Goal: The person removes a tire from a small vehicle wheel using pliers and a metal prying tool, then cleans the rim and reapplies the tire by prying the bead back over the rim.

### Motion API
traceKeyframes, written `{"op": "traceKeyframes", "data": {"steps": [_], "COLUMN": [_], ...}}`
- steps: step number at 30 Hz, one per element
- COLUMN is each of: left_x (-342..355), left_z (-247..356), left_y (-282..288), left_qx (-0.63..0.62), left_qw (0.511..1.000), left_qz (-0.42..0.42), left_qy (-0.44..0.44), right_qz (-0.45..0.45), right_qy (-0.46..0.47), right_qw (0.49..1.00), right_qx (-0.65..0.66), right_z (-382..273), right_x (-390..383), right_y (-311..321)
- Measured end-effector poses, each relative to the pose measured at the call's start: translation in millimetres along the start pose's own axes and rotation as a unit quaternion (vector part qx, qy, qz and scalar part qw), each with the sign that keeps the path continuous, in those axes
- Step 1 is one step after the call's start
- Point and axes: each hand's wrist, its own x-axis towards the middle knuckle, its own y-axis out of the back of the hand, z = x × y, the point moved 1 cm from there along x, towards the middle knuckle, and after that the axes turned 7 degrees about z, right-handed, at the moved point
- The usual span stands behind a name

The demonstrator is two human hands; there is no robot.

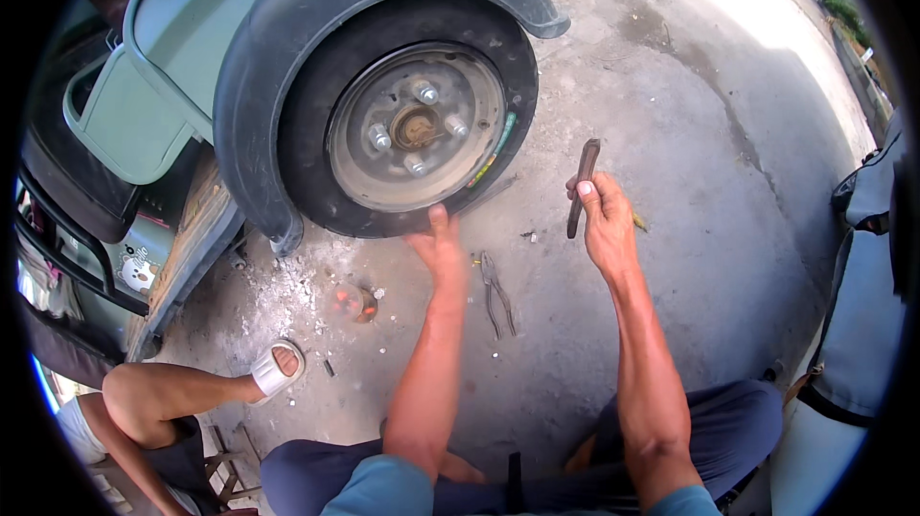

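A wheel with a black tyre (316, 161) and a dusty metal rim fills the upper middle, under a black mudguard (251, 104). Its face is slightly smeared, with nuts on studs round a rusty hub (417, 128). My left hand (439, 246) touches the bottom of the tyre, one finger stretched up onto the sidewall; the others are partly hidden. In my right hand (608, 221) is a short, rusty, flat metal bar (586, 166), held upright between thumb and fingers above the ground. Pliers (494, 291) lie on the concrete between my forearms, their handles towards me.
A clear cup (356, 302) with something orange inside stands left of my left forearm, near scattered white crumbs. Another person's leg and white sandal (278, 371) are at lower left. The green vehicle body (144, 118) rises at upper left; a pale blue-grey bulky object (848, 305) edges the right.
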Motion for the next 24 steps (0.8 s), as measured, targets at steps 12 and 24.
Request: {"op": "traceKeyframes", "data": {"steps": [12, 24], "left_x": [-57.2, 18.9], "left_z": [68.9, 203.2], "left_y": [-85.6, -111.3], "left_qx": [0.276, 0.536], "left_qw": [0.882, 0.655], "left_qz": [-0.2, 0.052], "left_qy": [-0.325, -0.53], "right_qz": [-0.082, -0.096], "right_qy": [0.229, 0.511], "right_qw": [0.937, 0.723], "right_qx": [-0.249, -0.456], "right_z": [-108.2, -269.0], "right_x": [83.6, 104.2], "right_y": [51.6, 26.1]}}
